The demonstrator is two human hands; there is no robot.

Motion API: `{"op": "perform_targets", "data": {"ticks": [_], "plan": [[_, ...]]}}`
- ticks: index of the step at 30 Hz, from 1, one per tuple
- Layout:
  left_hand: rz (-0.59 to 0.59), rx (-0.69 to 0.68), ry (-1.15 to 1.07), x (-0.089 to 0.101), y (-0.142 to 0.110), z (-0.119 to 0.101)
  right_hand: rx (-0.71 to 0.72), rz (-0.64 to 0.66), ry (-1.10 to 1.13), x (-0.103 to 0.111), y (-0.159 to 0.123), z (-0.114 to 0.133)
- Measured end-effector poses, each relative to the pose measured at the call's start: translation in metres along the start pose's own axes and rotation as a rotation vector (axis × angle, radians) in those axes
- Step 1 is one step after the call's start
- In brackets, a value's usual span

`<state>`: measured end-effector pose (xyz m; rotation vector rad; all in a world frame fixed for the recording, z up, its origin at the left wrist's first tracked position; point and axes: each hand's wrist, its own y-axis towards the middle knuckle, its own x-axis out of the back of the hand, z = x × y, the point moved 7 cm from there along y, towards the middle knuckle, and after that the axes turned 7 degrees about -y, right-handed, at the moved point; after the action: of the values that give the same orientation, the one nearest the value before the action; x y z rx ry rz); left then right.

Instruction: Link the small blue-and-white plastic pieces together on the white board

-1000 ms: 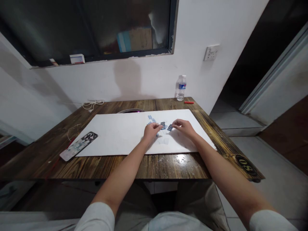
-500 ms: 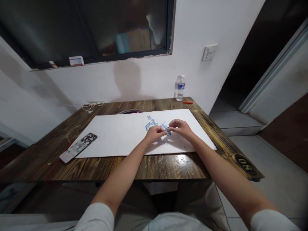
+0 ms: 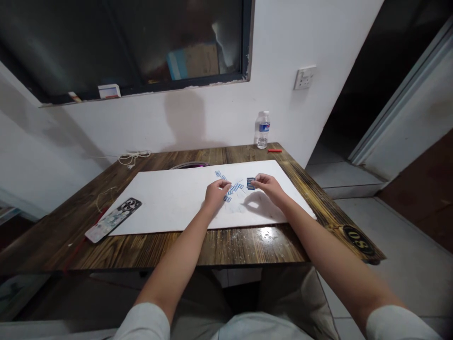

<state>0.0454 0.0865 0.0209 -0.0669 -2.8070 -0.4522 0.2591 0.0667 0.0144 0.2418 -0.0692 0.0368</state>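
Note:
My right hand (image 3: 271, 186) pinches a small blue striped piece (image 3: 250, 183) between thumb and fingertips, held up a little above the white board (image 3: 170, 203), where a shadow falls below. Several similar small blue-and-white striped pieces (image 3: 234, 188) lie on the board in a crossing pattern, with thin lines drawn around them. My left hand (image 3: 216, 194) is beside these pieces on their left, thumb and forefinger closed together. It partly covers the pattern, and whether anything is in its fingertips is too small to tell.
A phone in a patterned case (image 3: 113, 219) lies across the board's left edge on the wooden table (image 3: 233, 245). Toward the back stand a water bottle (image 3: 263, 130), a red pen-like stick (image 3: 274, 150) and a coiled white cable (image 3: 134, 157). A round object sits behind the board.
My hands were close together at the blue pieces; they have moved apart. The right now holds a striped piece raised at the right, while the left has shifted left.

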Motion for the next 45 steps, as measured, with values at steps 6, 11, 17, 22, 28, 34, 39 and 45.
{"op": "perform_targets", "data": {"ticks": [6, 11, 17, 22, 28, 34, 39, 45], "plan": [[-0.044, 0.083, 0.381, 0.023, 0.005, 0.015, -0.010, -0.055, -0.001, 0.006, 0.003, -0.002], [0.056, 0.071, 0.848, 0.018, -0.001, 0.006, -0.017, -0.058, -0.011, 0.006, 0.004, -0.006], [0.090, 0.098, 0.930, 0.025, -0.001, 0.002, -0.012, -0.065, -0.059, 0.007, 0.004, -0.005], [0.103, 0.135, 0.888, 0.031, 0.001, 0.008, -0.028, -0.052, -0.076, 0.006, 0.004, -0.009], [0.103, 0.132, 0.894, 0.031, 0.004, 0.009, -0.023, -0.041, -0.096, 0.005, 0.004, -0.009], [0.174, 0.035, 1.035, 0.024, 0.006, 0.002, -0.051, -0.032, -0.094, 0.004, 0.005, -0.012], [0.134, 0.003, 1.052, 0.025, 0.005, -0.006, -0.067, -0.035, -0.094, 0.005, 0.004, -0.015], [-0.029, -0.052, 0.935, 0.030, 0.000, -0.026, -0.070, -0.029, -0.090, 0.002, 0.004, -0.016]]}}
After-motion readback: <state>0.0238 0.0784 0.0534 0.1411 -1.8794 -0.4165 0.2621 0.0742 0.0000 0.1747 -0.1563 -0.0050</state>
